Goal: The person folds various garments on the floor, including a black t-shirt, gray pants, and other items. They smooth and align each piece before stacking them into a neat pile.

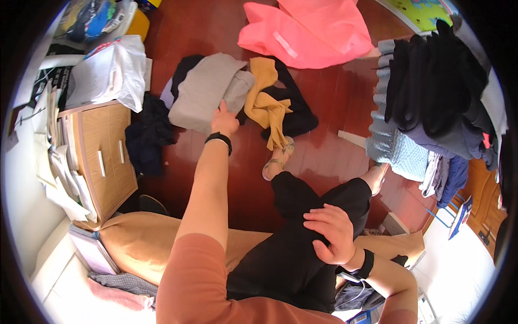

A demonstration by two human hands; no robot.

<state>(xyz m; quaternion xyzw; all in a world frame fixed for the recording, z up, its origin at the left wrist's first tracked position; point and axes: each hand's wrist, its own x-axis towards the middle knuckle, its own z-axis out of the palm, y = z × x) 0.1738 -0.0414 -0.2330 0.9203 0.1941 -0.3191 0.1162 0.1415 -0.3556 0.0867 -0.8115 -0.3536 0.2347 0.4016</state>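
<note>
With its index finger stretched out, my left hand (pixel 224 121) reaches to the near edge of a folded light grey garment (pixel 208 89) on the floor. Its other fingers are partly bent, and nothing shows gripped in them. Right of the grey garment lies a crumpled mustard-yellow garment (pixel 264 105), partly over black clothing (pixel 299 110). Dark cloth also shows under the grey garment's far left side. My right hand (pixel 332 232) rests over my bent black-trousered leg, fingers slightly curved, thumb apart, holding nothing.
A pink cloth bag or garment (pixel 307 32) lies beyond the pile. Dark clothing (pixel 148 135) sits beside a wooden cabinet (pixel 105 151) topped with a white plastic bag (pixel 110 73). At right, black garments (pixel 437 81) are heaped over a light blue knitted cover (pixel 407 154). My slippered foot (pixel 278 159) is near the yellow garment.
</note>
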